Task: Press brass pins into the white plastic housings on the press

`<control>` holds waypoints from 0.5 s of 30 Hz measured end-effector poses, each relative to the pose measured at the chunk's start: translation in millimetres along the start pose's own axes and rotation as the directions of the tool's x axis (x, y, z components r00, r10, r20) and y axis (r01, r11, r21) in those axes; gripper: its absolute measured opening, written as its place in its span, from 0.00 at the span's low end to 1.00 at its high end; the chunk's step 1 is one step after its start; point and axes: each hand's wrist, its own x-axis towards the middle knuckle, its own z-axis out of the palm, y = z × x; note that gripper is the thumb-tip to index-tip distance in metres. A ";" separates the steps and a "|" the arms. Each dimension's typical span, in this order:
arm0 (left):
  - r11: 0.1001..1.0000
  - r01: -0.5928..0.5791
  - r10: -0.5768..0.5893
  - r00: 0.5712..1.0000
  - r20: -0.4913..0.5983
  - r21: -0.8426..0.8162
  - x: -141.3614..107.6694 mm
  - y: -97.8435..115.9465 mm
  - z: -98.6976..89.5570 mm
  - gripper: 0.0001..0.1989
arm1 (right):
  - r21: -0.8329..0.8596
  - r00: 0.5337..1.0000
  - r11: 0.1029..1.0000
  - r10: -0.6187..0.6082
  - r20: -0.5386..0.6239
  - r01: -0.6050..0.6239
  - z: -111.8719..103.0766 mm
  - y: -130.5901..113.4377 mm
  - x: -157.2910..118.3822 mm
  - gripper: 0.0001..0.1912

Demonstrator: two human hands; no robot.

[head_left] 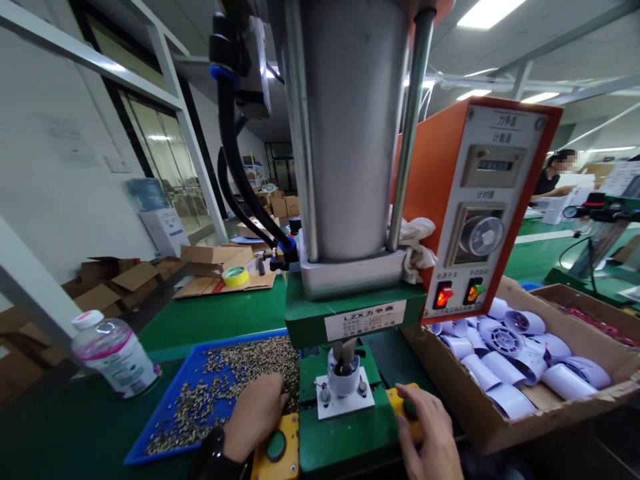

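My left hand is curled closed over the right side of a blue tray of small metal pieces. Its fingertips are hidden, so any piece in them does not show. Just below it is a yellow button box with a green button. On the other side, my right hand rests with fingers apart at a second yellow button box, partly covering its dark green button. Between the hands, a white round part sits on the white plate under the press head.
The green press stands ahead, with an orange control box on its right. A carton holds white cylindrical parts. At left stands a bottle; yellow tape lies behind. Another person is far right.
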 end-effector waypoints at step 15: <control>0.994 0.020 -0.026 0.998 -0.059 -0.105 4.3 -0.4 13.0 0.09 | 0.612 0.982 0.773 0.189 0.027 -0.166 38.6 -97.1 38.6 0.37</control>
